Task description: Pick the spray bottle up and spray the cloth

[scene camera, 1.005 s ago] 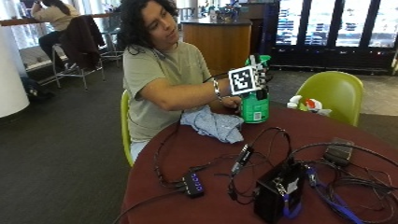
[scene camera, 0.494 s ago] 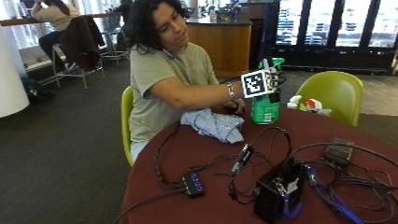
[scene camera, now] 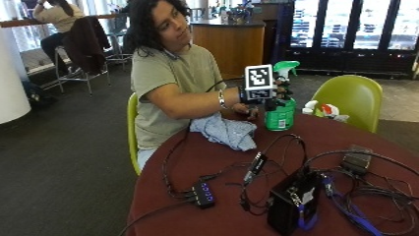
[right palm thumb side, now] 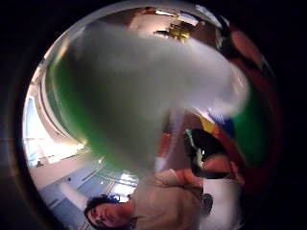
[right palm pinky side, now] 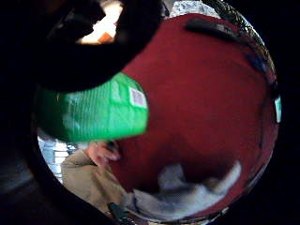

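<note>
Lifted further off the round red desk (scene camera: pixel 216 167) since a second ago: green spray bottle (scene camera: pixel 280 114), now held clear above the surface, upright, nozzle pointing away from the person. Sat crumpled on the desk beside and below it: pale blue cloth (scene camera: pixel 225 132). Wrapped around the bottle's neck: gloved right hand (scene camera: pixel 272 96).

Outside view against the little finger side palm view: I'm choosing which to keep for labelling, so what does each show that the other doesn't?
Only the outside view shows the gloved right hand gripping the green spray bottle below its trigger head, plus the cables and black boxes. Only the palm view shows the bottle's label patch. Both show the bottle, the pale blue cloth and the red table.
</note>
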